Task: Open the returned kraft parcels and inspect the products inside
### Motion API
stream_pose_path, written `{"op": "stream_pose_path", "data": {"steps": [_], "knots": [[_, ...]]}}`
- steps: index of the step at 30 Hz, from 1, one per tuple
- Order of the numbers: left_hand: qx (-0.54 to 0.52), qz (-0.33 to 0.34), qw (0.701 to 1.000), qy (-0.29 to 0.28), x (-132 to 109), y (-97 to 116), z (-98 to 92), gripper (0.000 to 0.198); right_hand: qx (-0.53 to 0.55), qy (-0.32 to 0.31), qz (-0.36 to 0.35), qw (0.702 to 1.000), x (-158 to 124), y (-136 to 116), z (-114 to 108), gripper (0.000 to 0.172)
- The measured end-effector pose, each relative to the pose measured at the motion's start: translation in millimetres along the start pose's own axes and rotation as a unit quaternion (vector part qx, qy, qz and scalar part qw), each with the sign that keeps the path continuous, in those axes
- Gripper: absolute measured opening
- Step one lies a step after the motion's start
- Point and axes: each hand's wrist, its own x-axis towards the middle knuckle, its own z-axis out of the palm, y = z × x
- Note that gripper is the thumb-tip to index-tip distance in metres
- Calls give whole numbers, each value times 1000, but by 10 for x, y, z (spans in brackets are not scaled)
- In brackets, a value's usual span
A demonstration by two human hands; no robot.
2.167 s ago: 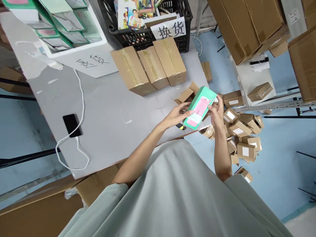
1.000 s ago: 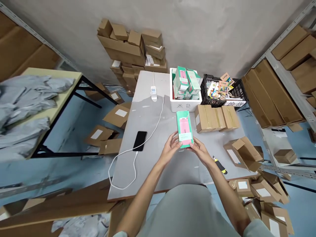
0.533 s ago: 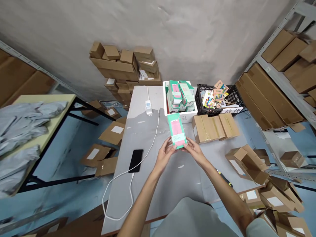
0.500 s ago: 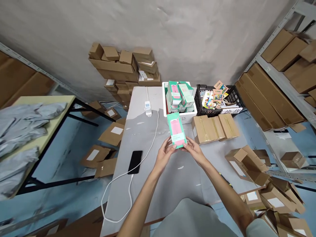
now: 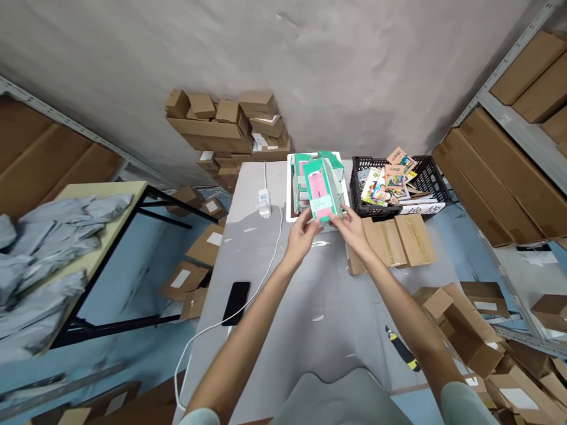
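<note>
Left hand (image 5: 301, 233) and right hand (image 5: 352, 224) clamped the light, stiff green box's (image 5: 319, 189) lower end over the white bin (image 5: 290, 192) at the table's (image 5: 310, 295) far edge.

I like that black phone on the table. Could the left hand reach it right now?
Probably yes. The phone lies on the table, nearer the person than the hand is, with nothing standing between them. But the left hand grips the green box together with the right hand.

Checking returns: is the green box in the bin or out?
Out: left hand and right hand hold the green box over the bin's front rim.
</note>
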Motion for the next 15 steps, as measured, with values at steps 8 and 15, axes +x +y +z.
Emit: {"op": "stream_pose_path", "data": {"steps": [8,15], "knots": [[131,16,984,123,948,64,-277,71,-110,-36,59,991,902,-114,509,66],[204,-34,972,113,1007,-150,-378,74,-229,-26,45,972,1074,108,406,71]]}}
